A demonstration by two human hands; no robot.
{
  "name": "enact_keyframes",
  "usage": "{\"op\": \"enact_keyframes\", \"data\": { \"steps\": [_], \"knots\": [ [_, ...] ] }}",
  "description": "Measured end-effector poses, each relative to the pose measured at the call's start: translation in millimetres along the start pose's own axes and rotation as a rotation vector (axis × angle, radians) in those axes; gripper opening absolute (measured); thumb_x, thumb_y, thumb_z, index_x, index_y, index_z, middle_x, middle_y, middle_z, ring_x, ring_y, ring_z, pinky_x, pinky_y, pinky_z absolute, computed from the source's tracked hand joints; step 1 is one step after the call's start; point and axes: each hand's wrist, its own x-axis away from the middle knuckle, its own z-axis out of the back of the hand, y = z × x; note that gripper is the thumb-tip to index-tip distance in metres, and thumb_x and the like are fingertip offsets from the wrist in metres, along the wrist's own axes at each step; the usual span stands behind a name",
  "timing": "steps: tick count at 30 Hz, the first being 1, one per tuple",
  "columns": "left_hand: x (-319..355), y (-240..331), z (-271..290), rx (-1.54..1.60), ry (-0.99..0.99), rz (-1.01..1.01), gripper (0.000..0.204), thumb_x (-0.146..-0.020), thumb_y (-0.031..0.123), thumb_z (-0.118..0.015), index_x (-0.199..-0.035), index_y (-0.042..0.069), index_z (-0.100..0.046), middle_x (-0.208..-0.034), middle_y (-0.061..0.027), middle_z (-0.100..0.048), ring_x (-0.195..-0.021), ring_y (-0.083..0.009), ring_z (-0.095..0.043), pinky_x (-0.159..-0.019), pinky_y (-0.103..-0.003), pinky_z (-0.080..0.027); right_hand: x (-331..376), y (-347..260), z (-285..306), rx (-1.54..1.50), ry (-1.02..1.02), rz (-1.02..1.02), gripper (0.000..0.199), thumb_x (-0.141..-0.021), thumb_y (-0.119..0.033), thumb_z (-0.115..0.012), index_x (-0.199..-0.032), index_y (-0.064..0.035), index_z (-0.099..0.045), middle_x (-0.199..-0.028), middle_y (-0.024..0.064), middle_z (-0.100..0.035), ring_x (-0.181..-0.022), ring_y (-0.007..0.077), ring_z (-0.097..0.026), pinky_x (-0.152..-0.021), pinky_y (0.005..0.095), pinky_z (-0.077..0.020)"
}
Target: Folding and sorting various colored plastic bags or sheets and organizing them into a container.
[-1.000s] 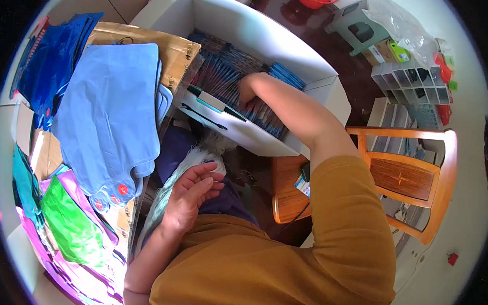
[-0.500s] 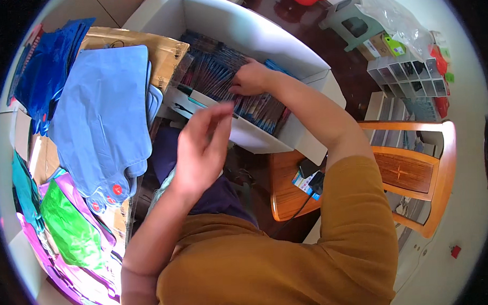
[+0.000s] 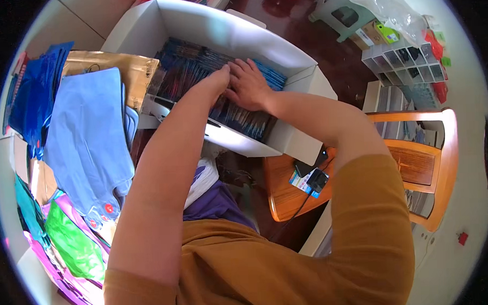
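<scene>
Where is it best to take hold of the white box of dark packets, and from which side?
Probably the white box at its near long wall, from the person's side: that wall is low and bare. Both hands, left hand and right hand, rest on the packets inside.

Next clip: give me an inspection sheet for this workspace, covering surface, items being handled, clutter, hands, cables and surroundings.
Surface: dark brown floor; wooden chair at the right.
Items handled: white cardboard box, open, packed with rows of blue and dark flat packets.
Clutter: light blue garment, darker blue fabric, green and pink bags, brown carton at the left.
Hands: left hand and right hand both resting on the packets, side by side; grip cannot be told.
Cables: black cable and adapter on the chair seat.
Surroundings: grey compartment organiser, green stool, clear plastic bag.
</scene>
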Motion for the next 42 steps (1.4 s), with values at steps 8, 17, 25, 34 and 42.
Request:
{"op": "enact_keyframes", "data": {
  "steps": [8,17,25,34,42],
  "knots": [
    [-12,-3,-5,-0.167,-0.132,-0.020,0.088,-0.089,0.077,-0.025,-0.157,0.023,-0.009,-0.163,-0.0127,-0.006,-0.149,-0.0359,-0.008,-0.110,-0.067,-0.011,4,6,9,0.033,0.001,-0.011,0.056,-0.085,-0.039,-0.058,-0.131,-0.0069,-0.055,-0.144,0.0199,-0.042,-0.135,0.0412,-0.035,-0.112,0.0552,-0.0251],
    [-10,12,6,-0.329,-0.222,0.174,0.076,-0.095,0.067,-0.027,-0.151,0.016,-0.032,-0.150,-0.0192,-0.039,-0.134,-0.0407,-0.041,-0.108,-0.066,-0.023,12,0,95,-0.493,-0.876,-0.156,0.021,-0.082,-0.023,-0.062,-0.078,-0.0027,-0.068,-0.069,0.0096,-0.068,-0.063,0.0231,-0.067,-0.062,0.0376,-0.0532],
    [-30,1,-1,-0.417,-0.182,0.181,0.068,-0.099,0.055,-0.032,-0.142,0.004,-0.044,-0.142,-0.0212,-0.048,-0.125,-0.0387,-0.050,-0.102,-0.061,-0.036,21,-13,30,-0.650,-1.364,-0.471,0.023,-0.087,-0.029,-0.064,-0.088,-0.0075,-0.073,-0.074,0.0047,-0.069,-0.063,0.0164,-0.067,-0.052,0.0319,-0.0541],
    [-17,-1,4,-0.665,-0.235,0.070,0.049,-0.096,0.043,-0.044,-0.121,0.005,-0.060,-0.119,-0.0157,-0.059,-0.108,-0.0309,-0.056,-0.090,-0.053,-0.044,5,12,55,-0.774,-1.283,-0.371,0.023,-0.086,-0.027,-0.065,-0.090,-0.0043,-0.070,-0.075,0.0073,-0.067,-0.063,0.0178,-0.067,-0.054,0.0318,-0.0549],
    [-39,-12,5,-0.775,-0.307,-0.029,0.048,-0.081,0.036,-0.067,-0.116,0.003,-0.067,-0.113,-0.0160,-0.066,-0.102,-0.0292,-0.061,-0.088,-0.042,-0.049,-35,53,15,-0.419,-0.213,-0.245,0.038,-0.085,-0.036,-0.066,-0.099,-0.0014,-0.068,-0.094,0.0214,-0.069,-0.093,0.0387,-0.065,-0.083,0.0464,-0.0497]
  ]
}}
